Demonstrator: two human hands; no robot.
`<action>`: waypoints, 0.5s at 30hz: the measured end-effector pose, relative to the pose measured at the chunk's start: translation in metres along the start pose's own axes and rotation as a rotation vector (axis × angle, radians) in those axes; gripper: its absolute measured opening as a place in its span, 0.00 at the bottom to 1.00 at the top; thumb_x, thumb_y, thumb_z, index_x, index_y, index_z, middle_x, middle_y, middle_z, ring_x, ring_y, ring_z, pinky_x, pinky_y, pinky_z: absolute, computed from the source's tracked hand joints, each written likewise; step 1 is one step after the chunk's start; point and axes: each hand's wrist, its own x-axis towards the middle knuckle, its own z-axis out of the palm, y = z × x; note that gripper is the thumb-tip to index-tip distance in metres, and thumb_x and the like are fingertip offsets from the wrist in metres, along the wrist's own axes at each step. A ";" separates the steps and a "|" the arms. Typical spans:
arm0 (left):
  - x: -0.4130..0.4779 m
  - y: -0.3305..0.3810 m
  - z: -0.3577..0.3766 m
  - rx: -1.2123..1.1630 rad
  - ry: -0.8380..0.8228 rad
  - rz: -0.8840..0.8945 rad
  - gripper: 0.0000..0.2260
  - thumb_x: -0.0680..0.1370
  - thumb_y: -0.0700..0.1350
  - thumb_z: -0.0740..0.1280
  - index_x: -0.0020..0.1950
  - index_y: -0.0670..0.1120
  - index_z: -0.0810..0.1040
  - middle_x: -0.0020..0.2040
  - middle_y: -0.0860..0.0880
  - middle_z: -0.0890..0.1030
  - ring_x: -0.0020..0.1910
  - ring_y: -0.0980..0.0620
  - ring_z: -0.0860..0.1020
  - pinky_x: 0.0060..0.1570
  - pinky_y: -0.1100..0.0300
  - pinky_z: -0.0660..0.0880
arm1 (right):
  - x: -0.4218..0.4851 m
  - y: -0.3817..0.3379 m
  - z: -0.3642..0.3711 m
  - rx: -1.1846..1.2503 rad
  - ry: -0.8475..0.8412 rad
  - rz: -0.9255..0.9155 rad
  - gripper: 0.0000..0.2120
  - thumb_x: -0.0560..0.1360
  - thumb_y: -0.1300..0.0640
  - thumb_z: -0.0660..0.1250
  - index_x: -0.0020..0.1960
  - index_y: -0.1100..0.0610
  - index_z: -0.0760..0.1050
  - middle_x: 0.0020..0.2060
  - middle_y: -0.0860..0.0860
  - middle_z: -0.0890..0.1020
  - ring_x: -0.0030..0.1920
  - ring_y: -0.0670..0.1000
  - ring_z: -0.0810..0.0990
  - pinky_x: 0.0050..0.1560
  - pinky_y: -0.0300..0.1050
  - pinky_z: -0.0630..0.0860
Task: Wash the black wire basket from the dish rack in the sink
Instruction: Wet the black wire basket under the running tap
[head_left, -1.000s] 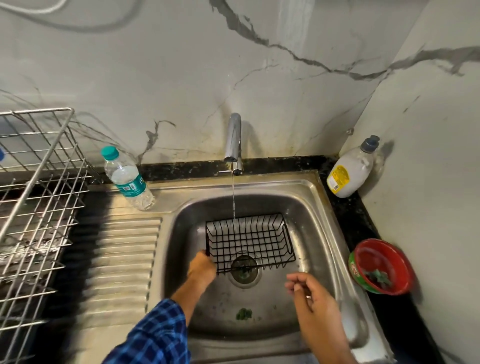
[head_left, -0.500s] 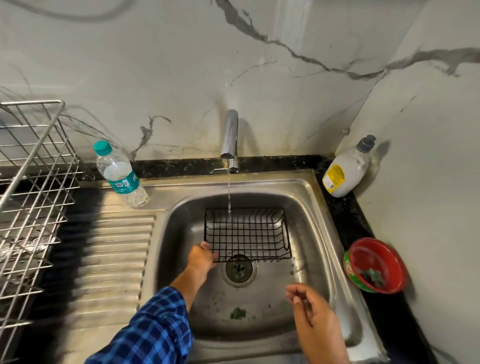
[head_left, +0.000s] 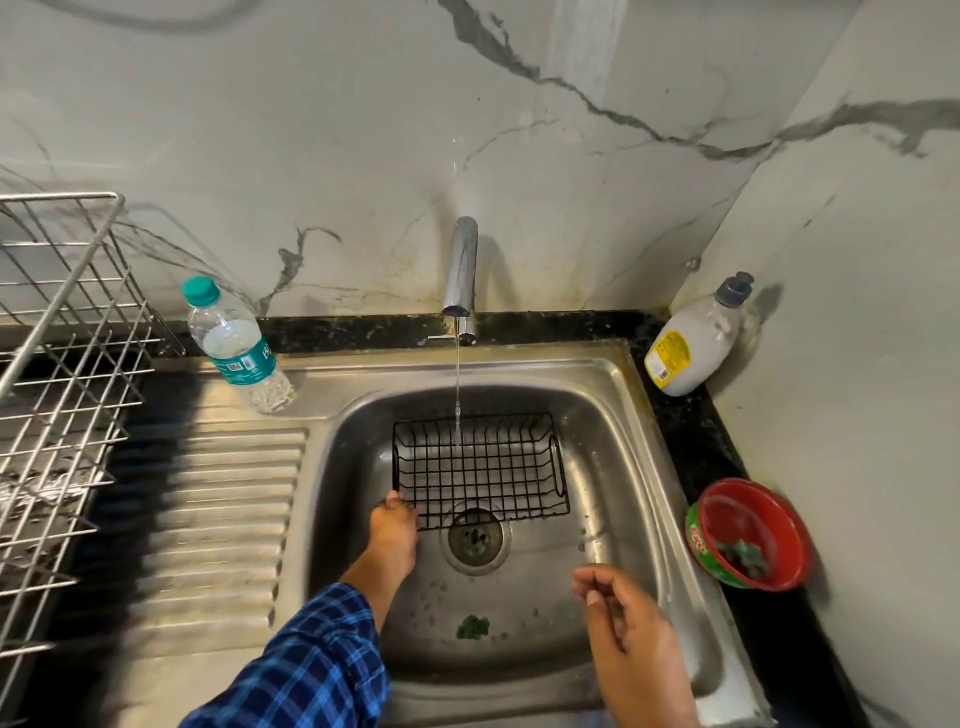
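Two bare hands reach into a steel sink, seen from the head camera. The black wire basket sits upright on the basin floor under a thin stream from the tap. The left hand grips its near-left corner. The right hand hovers apart, fingers loosely curled, empty. Rinsing seems barely begun; the next move probably calls for turning the basket under the water and rubbing its wires.

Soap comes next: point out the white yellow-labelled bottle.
Head view: the white bottle stands in the back right corner of the counter, right of the tap, beyond the red bowl.
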 end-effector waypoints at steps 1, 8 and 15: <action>-0.002 0.001 0.001 0.009 -0.004 -0.010 0.19 0.87 0.46 0.52 0.74 0.38 0.69 0.71 0.38 0.74 0.71 0.40 0.73 0.69 0.48 0.68 | 0.000 0.000 0.000 0.000 -0.008 0.007 0.18 0.77 0.65 0.67 0.49 0.40 0.79 0.46 0.34 0.83 0.49 0.37 0.82 0.47 0.25 0.74; -0.002 0.001 0.001 0.129 -0.047 -0.019 0.18 0.87 0.48 0.54 0.73 0.43 0.71 0.68 0.37 0.76 0.67 0.41 0.75 0.68 0.42 0.72 | 0.001 0.000 -0.001 -0.024 -0.025 0.019 0.15 0.77 0.64 0.68 0.50 0.43 0.79 0.47 0.33 0.83 0.50 0.37 0.80 0.45 0.23 0.73; -0.004 0.014 -0.001 0.262 -0.133 -0.064 0.27 0.82 0.64 0.55 0.61 0.43 0.78 0.59 0.42 0.81 0.63 0.39 0.77 0.67 0.40 0.70 | 0.005 -0.004 0.009 -0.024 -0.065 0.007 0.16 0.77 0.64 0.68 0.50 0.41 0.78 0.49 0.36 0.82 0.54 0.34 0.79 0.48 0.24 0.73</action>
